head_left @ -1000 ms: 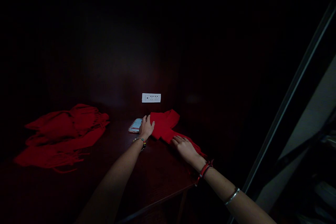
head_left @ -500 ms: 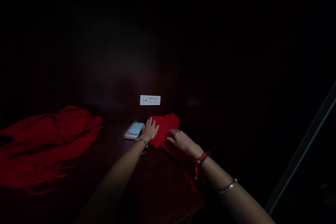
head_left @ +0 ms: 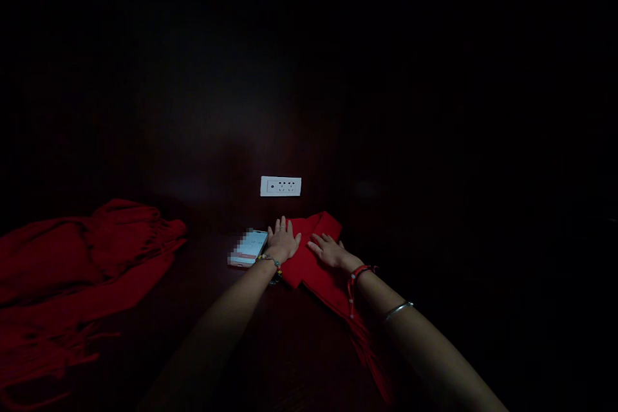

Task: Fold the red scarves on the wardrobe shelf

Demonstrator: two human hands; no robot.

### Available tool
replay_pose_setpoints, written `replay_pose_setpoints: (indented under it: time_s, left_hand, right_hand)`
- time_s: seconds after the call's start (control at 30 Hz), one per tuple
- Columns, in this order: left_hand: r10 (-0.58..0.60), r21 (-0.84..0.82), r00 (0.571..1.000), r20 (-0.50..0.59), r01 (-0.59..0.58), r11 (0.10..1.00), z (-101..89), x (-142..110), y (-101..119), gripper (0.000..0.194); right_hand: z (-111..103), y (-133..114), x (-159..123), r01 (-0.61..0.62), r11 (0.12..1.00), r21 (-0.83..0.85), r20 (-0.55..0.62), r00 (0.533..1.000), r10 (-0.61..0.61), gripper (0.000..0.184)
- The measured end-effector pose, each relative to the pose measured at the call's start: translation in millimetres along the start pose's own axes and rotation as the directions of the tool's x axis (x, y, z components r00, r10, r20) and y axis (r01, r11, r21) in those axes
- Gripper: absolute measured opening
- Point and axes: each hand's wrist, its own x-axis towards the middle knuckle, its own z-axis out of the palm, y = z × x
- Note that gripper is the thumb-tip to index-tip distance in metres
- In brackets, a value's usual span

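"Starting at our fingers point(head_left: 283, 226) — what do we risk?"

"We have them apart, clamped on nothing: our left hand point(head_left: 284, 244) and right hand point(head_left: 333, 252) lie palm-down on the folded red scarf point(head_left: 319, 277), just right of the phone point(head_left: 250, 248). Pushing sideways, we could ruck its folds, since only our hands seem to pin them."

"And past the hands?"

"We could snag the scarf's near-right fringe point(head_left: 371, 357) with the dangling cord point(head_left: 350, 299) of our red bracelet point(head_left: 357, 271)."

"Farther out?"

"Swinging left, we might knock the phone; the other red cloth point(head_left: 91, 264) lies well apart. In this dimness — we could miss a crooked fold."
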Motion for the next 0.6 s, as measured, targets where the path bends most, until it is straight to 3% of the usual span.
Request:
replay_pose_setpoints:
  time_s: [0.07, 0.2, 0.27, 0.37, 0.43, 0.5, 0.6]
  left_hand:
    - [0.002, -0.03, 1.0, 0.029, -0.001, 1.0, 2.4, 4.1, -1.5, 0.06]
    - [-0.116, -0.087, 0.98, 0.159, 0.131, 0.988, 9.5, 8.7, -9.3, 0.063]
    - [-0.108, -0.103, 0.982, 0.152, 0.124, 0.987, 9.3, 8.1, -10.8, 0.062]
    - [-0.075, -0.119, 0.994, 0.073, 0.084, 0.989, 2.7, -2.1, -9.2, 0.061]
    - [-0.001, -0.126, 0.999, -0.034, -0.004, 0.992, -3.2, -18.3, -7.9, 0.058]
    - [0.153, -0.122, 0.983, -0.098, -0.164, 0.979, -7.7, -41.3, -7.8, 0.055]
    - [0.353, -0.132, 0.935, -0.031, -0.354, 0.926, -9.9, -77.5, -10.2, 0.051]
  right_hand:
    - [-2.7, -3.4, 11.8, -0.008, 1.0, -0.026, -0.07, 0.998, 0.006, 0.066]
    - [10.2, -5.2, 30.4, -0.11, 0.994, 0.02, 0.017, 0.994, 0.11, 0.066]
    - [16.0, -2.8, 34.2, -0.124, 0.989, 0.081, 0.004, 0.992, 0.124, 0.066]
    - [14.0, 0.0, 30.5, -0.086, 0.983, 0.164, -0.114, 0.988, 0.105, 0.063]
    - [8.7, -0.8, 20.8, -0.067, 0.977, 0.203, -0.201, 0.974, 0.109, 0.061]
    - [6.0, -3.8, 4.2, -0.046, 0.978, 0.205, -0.255, 0.962, 0.099, 0.06]
    - [12.2, -10.4, -32.0, -0.029, 0.99, 0.135, -0.193, 0.98, 0.055, 0.062]
